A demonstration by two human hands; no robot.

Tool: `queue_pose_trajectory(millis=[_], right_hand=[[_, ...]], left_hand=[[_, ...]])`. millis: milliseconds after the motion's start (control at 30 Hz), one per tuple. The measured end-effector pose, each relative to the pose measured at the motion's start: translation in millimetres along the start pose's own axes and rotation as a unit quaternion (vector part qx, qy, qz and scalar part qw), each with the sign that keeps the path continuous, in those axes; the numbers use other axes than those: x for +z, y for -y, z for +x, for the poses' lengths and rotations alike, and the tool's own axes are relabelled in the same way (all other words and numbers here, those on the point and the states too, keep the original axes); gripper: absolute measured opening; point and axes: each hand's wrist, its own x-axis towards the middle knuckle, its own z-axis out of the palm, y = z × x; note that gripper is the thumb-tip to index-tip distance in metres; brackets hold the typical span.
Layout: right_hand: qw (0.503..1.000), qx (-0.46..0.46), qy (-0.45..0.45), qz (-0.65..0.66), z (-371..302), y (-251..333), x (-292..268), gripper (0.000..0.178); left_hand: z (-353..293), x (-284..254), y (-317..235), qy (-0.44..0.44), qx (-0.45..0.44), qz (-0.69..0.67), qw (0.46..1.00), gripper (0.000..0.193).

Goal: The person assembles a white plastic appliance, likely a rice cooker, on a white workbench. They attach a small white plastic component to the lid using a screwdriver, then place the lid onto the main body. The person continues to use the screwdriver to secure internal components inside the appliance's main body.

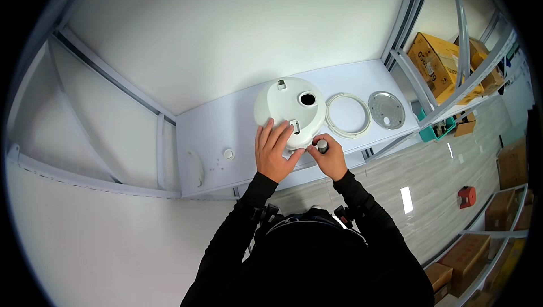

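A white domed housing rests near the middle of the table, with a round dark hole and two small slotted fittings in its top. My left hand grips its near left side, fingers laid across the top and thumb against the near rim. At the near right rim, my right hand is closed around a short grey cylindrical piece. The lower end of that piece is hidden by my fingers. Beside the housing on the right lie a white ring and a perforated silver disc.
The white table also bears a small white cap, several tiny parts and a curved white strip at its left. Metal frame posts flank it. Cardboard boxes, a teal bin and a red stool are on the right.
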Motion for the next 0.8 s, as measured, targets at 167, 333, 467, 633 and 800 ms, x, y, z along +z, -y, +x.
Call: queue_pose_trajectory(millis=[167, 333, 467, 633, 800], right_hand=[[1.000, -0.016, -0.014, -0.018, 1.3, -1.5, -0.1, 0.025], [1.000, -0.013, -0.003, 0.000, 0.7, 4.7, -2.5, 0.025], [0.998, -0.061, -0.012, -0.014, 1.5, 12.4, -7.7, 0.027], [0.964, -0.232, -0.063, -0.116, 5.8, 50.3, -15.3, 0.049], [0.951, -0.262, 0.028, -0.163, 18.3, 47.3, -23.1, 0.064]], left_hand=[[-0.6, 1.7, -0.1, -0.008, 0.000, -0.007, 1.000, 0.063], [-3.9, 4.9, 0.4, -0.017, -0.005, -0.011, 1.000, 0.063], [-5.1, 5.9, 1.6, -0.020, 0.004, -0.001, 1.000, 0.062], [-11.0, 11.0, 7.0, -0.024, 0.013, 0.019, 0.999, 0.062], [-10.6, 16.5, 2.6, -0.032, 0.013, 0.023, 0.999, 0.060]])
